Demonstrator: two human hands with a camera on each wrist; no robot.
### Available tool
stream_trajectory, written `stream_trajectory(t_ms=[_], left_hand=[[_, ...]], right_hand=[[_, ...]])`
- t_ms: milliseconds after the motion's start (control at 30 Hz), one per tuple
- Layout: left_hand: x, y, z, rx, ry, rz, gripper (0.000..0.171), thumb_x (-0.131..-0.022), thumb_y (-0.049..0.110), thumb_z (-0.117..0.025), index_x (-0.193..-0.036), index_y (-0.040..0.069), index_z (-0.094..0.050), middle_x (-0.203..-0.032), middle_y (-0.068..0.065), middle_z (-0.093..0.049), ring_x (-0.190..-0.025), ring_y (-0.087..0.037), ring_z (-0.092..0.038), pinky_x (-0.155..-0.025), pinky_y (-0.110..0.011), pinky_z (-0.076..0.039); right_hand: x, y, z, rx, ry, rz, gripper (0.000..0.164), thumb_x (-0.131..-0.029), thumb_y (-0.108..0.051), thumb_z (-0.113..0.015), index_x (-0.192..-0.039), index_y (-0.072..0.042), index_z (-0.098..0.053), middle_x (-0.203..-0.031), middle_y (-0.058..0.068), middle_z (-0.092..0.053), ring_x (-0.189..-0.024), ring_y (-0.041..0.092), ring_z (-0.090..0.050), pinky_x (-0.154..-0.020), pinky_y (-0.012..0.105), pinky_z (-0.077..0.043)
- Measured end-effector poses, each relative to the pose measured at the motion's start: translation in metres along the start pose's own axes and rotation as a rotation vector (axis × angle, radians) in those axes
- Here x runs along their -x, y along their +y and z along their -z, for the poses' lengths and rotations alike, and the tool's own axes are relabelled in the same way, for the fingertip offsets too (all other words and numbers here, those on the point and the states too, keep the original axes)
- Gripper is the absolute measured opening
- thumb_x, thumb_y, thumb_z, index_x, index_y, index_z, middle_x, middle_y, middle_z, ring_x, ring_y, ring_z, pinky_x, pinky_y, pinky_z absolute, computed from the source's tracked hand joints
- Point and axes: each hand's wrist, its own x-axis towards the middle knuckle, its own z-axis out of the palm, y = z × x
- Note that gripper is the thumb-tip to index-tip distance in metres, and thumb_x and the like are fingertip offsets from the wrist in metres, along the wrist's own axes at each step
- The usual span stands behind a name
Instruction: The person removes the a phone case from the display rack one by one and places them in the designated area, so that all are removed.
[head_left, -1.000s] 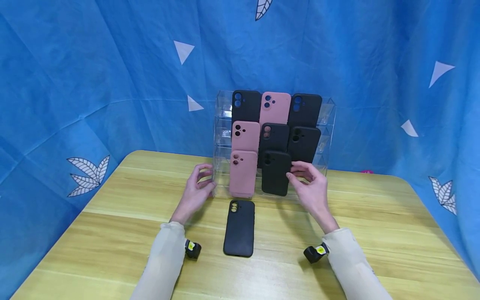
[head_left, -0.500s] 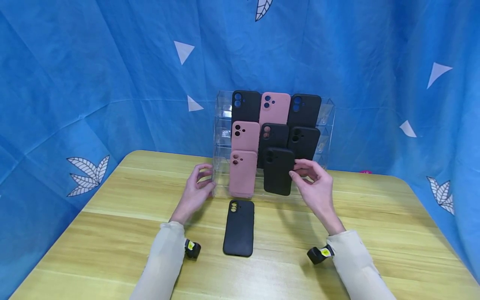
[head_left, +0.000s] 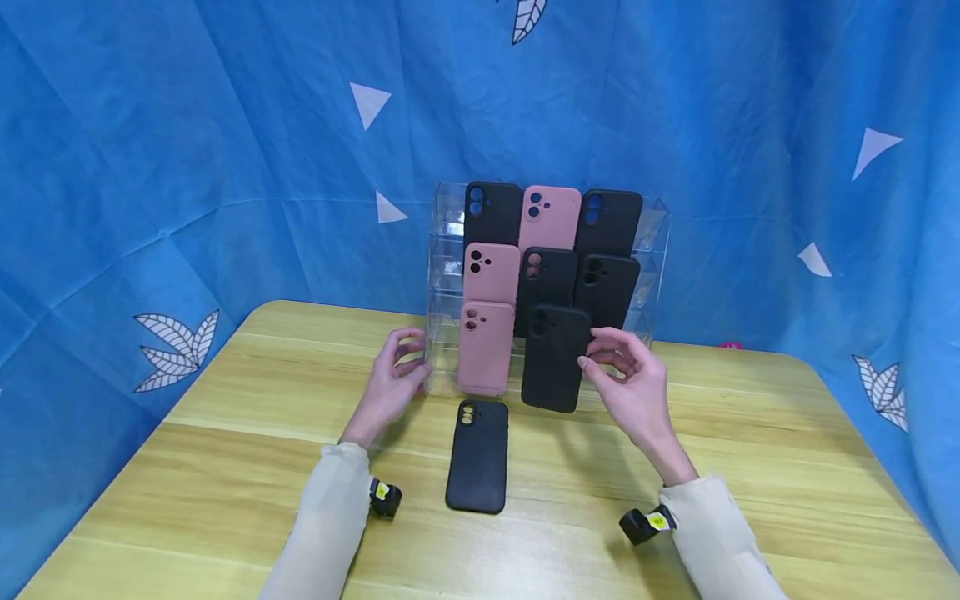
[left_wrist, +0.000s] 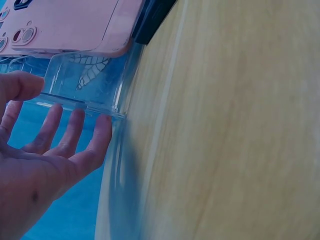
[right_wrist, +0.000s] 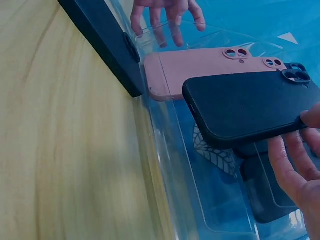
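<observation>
A black phone case is pinched along its right edge between the thumb and fingers of my right hand. It stands upright, slightly tilted, before the bottom tier of a clear acrylic display stand. In the right wrist view this case overlaps a pink phone case in the stand. My left hand holds the stand's left side edge, thumb over the edge and fingertips against the side, as the left wrist view shows. Another black phone case lies flat on the table in front.
Upper tiers hold more cases, among them a pink case at top centre and a black case at middle right. Beneath is a wood-grain table. A blue patterned curtain hangs behind.
My right hand first draws the black case up and rightward from the bottom tier, then lowers it slightly toward me. The left hand and the case on the table stay put.
</observation>
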Motion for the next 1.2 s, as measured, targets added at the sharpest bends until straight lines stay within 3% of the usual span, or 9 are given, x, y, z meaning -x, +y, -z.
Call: stream_trajectory(t_ms=[167, 467, 767, 1200], left_hand=[[0.0, -0.001, 0.001, 0.004, -0.003, -0.006, 0.048, -0.097, -0.005, -0.057, -0.14, 0.014, -0.046, -0.144, -0.021, -0.051, -0.131, -0.047, -0.056, -0.082, -0.043, -0.06], [0.0, -0.002, 0.001, -0.007, -0.006, -0.013, 0.048, -0.097, -0.004, -0.058, -0.14, 0.014, -0.047, -0.145, -0.021, -0.05, -0.133, -0.047, -0.055, -0.085, -0.047, -0.06], [0.001, -0.002, 0.001, -0.004, -0.003, -0.012, 0.048, -0.097, -0.003, -0.058, -0.14, 0.014, -0.046, -0.145, -0.021, -0.051, -0.132, -0.047, -0.056, -0.085, -0.046, -0.06], [0.0, -0.001, 0.001, 0.001, -0.004, -0.007, 0.048, -0.097, -0.004, -0.058, -0.14, 0.014, -0.046, -0.145, -0.021, -0.051, -0.132, -0.047, -0.056, -0.083, -0.043, -0.059]], right_hand=[[0.005, 0.001, 0.001, -0.069, -0.026, -0.01, 0.04, -0.089, 0.011, -0.07, -0.127, 0.006, -0.059, -0.1, -0.003, -0.066, -0.085, 0.008, -0.071, -0.07, 0.026, -0.063], [0.014, 0.007, 0.005, -0.094, -0.074, 0.001, 0.045, -0.088, 0.017, -0.065, -0.131, 0.008, -0.054, -0.101, -0.004, -0.064, -0.085, 0.003, -0.072, -0.069, 0.02, -0.061], [0.02, 0.011, 0.005, -0.064, -0.082, 0.023, 0.051, -0.085, 0.021, -0.063, -0.134, 0.007, -0.057, -0.106, -0.004, -0.068, -0.086, 0.006, -0.07, -0.078, 0.016, -0.059], [0.027, 0.01, 0.004, -0.003, -0.136, -0.033, 0.052, -0.084, 0.021, -0.063, -0.132, 0.004, -0.055, -0.098, -0.001, -0.068, -0.083, 0.006, -0.068, -0.075, 0.017, -0.059]])
